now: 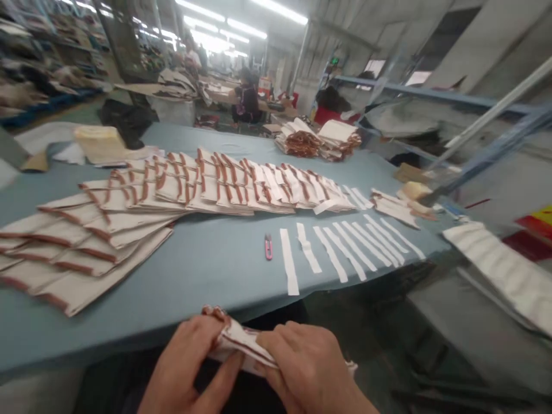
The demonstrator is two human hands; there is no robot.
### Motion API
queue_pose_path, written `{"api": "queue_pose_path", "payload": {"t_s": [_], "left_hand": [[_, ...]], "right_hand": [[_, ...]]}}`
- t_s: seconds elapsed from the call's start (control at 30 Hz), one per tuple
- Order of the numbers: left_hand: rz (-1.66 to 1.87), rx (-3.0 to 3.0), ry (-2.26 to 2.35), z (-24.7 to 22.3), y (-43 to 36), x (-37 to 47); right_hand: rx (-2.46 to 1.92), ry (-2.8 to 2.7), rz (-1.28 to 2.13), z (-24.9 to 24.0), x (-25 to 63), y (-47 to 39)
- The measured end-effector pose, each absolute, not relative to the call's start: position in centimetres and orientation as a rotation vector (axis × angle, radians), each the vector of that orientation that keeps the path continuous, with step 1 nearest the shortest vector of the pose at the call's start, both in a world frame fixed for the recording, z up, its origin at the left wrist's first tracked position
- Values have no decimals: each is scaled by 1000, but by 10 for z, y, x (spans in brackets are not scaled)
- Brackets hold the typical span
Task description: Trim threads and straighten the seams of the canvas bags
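Note:
Close to my body, below the table's front edge, a cream fabric piece with brown edging (pixel 241 338) is bunched between my hands. My left hand (pixel 190 356) is closed on its left end, thumb underneath. On the right part, my right hand (pixel 304 362) grips the folded layers, its fingers curled over them. Pink thread snips (pixel 268 247) lie on the table beyond my hands. Beside them several white strips (pixel 289 261) are spread in a row to the right.
Overlapping stacks of cream brown-edged fabric pieces (pixel 233 184) run across the blue-covered table (pixel 207 253). More bundles (pixel 319 138) sit at its far side. A metal rack (pixel 487 144) stands on the right. A person (pixel 248 98) is seated further back.

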State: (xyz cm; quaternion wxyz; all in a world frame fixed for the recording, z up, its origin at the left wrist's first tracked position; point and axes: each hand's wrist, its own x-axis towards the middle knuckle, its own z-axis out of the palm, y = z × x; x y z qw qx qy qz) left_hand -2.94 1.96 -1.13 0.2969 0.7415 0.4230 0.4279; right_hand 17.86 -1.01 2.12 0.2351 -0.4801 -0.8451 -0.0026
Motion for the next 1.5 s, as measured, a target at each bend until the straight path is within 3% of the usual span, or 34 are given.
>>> {"api": "queue_pose_path", "payload": {"t_s": [0.23, 0.53, 0.83, 1.07, 1.5], "left_hand": [[612, 1651, 1233, 4, 11, -48], [547, 1534, 1228, 11, 2, -52], [571, 1440, 1131, 22, 10, -49], [561, 1423, 1105, 11, 15, -52], [650, 1459, 1095, -6, 21, -59]], "right_hand": [[-1285, -2214, 562, -31, 150, -23], [-1242, -1434, 1580, -3, 139, -5], [-1087, -1277, 1986, -1, 147, 15], [-1096, -1193, 2049, -12, 144, 16], [-1422, -1708, 1273, -3, 132, 8]]}}
